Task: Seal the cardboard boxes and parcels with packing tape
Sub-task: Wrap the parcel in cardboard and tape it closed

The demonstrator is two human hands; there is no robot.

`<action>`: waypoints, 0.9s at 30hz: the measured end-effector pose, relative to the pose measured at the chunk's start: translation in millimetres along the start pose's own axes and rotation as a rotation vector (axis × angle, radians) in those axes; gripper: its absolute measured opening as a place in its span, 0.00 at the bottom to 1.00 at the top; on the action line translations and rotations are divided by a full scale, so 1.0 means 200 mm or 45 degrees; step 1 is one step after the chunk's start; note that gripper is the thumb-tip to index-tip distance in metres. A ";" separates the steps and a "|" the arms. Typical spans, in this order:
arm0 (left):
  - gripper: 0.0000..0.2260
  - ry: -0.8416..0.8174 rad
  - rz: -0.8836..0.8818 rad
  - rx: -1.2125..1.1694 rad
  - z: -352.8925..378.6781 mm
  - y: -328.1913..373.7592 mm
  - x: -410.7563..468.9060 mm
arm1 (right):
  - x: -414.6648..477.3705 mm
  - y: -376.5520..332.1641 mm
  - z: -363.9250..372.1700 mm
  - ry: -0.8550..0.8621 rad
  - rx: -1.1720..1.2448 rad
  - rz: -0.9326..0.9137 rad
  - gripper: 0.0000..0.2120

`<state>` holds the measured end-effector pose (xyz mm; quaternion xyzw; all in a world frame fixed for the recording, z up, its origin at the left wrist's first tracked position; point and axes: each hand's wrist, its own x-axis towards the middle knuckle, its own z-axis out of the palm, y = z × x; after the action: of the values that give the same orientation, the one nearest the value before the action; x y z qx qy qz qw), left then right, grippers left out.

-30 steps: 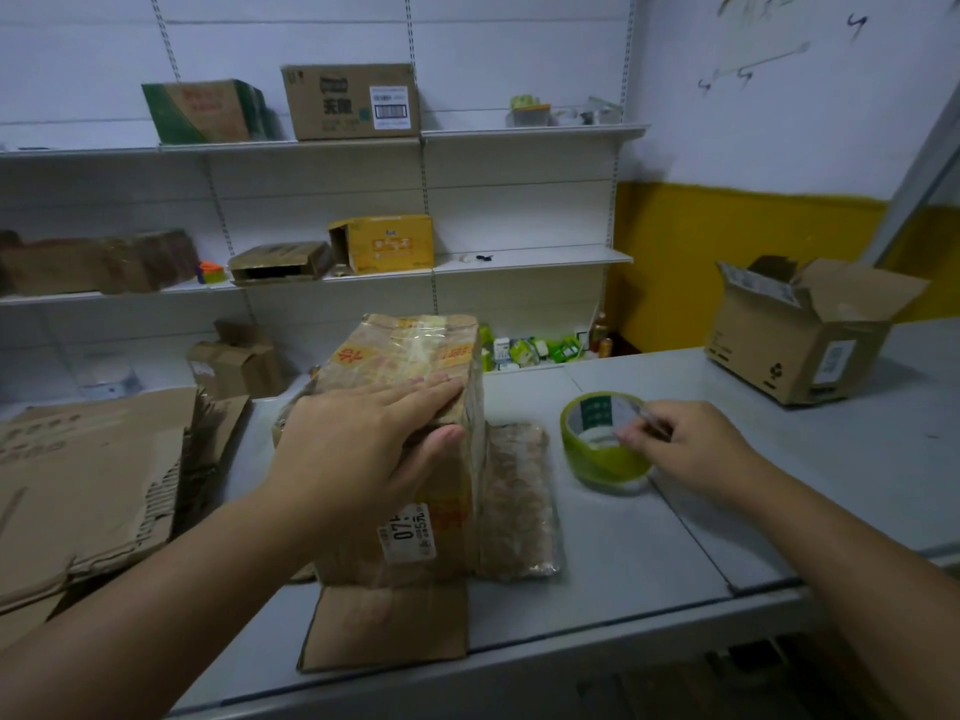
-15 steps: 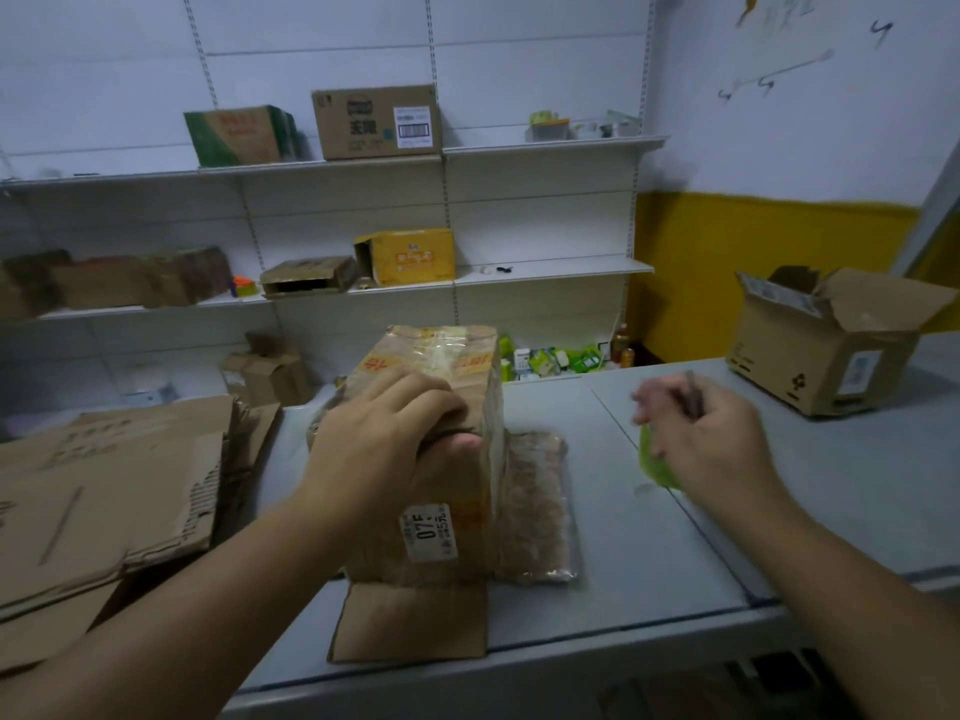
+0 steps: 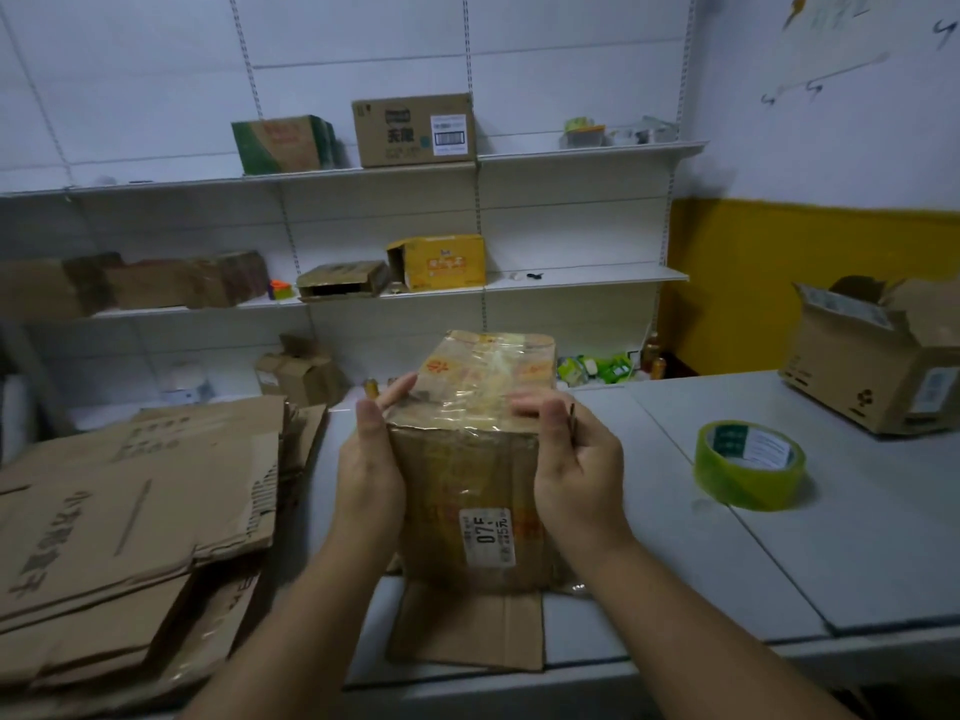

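Two hands (image 3: 370, 475) (image 3: 579, 478) grip parcel (image 3: 470, 480) | thin dark item (image 3: 572, 424) between right fingers (image 3: 551, 414): unclear

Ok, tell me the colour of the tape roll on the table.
Translucent yellow-green; the tape roll shows best in the head view.
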<state>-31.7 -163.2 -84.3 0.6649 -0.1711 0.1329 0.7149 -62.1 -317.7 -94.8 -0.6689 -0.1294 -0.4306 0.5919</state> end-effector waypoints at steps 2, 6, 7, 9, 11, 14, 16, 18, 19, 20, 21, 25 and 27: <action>0.23 0.054 -0.039 -0.005 0.00 -0.01 0.00 | -0.01 0.00 0.02 0.070 0.057 0.045 0.22; 0.21 -0.151 -0.266 -0.201 -0.02 0.02 0.01 | -0.01 -0.03 0.03 0.132 0.151 0.203 0.22; 0.21 -0.204 -0.328 -0.296 -0.03 0.03 0.02 | -0.01 -0.04 0.04 0.124 0.178 0.241 0.21; 0.21 -0.287 -0.419 -0.374 -0.04 0.07 0.01 | -0.02 -0.05 0.03 0.109 0.218 0.271 0.19; 0.20 -0.310 -0.497 -0.396 -0.05 0.08 0.03 | -0.01 -0.04 0.03 0.095 0.220 0.287 0.18; 0.18 -0.149 -0.518 -0.238 -0.06 0.05 0.05 | -0.01 0.00 0.01 0.100 0.150 0.349 0.18; 0.16 0.114 -0.260 0.021 -0.05 0.01 0.04 | 0.00 0.02 -0.01 0.080 0.078 0.364 0.17; 0.16 0.223 0.024 0.065 -0.01 0.03 -0.02 | 0.00 0.03 -0.01 0.051 0.116 0.364 0.16; 0.16 0.201 0.075 0.072 0.02 0.05 -0.05 | 0.00 0.04 -0.01 0.042 0.168 0.370 0.15; 0.16 0.190 0.106 0.104 0.05 0.05 -0.07 | 0.00 0.04 0.00 0.033 0.224 0.376 0.15; 0.18 0.208 0.154 0.162 0.07 0.03 -0.07 | 0.00 0.04 0.00 0.026 0.277 0.378 0.15; 0.22 0.356 0.242 0.309 0.10 -0.06 -0.02 | -0.03 0.05 -0.01 -0.015 0.283 0.349 0.20; 0.20 0.382 0.251 0.319 0.11 -0.05 -0.02 | -0.05 0.04 0.01 0.040 0.062 0.212 0.23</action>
<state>-32.4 -186.6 -94.2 0.7014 -0.1092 0.3200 0.6275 -61.8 -314.5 -107.9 -0.6558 -0.0744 -0.3871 0.6439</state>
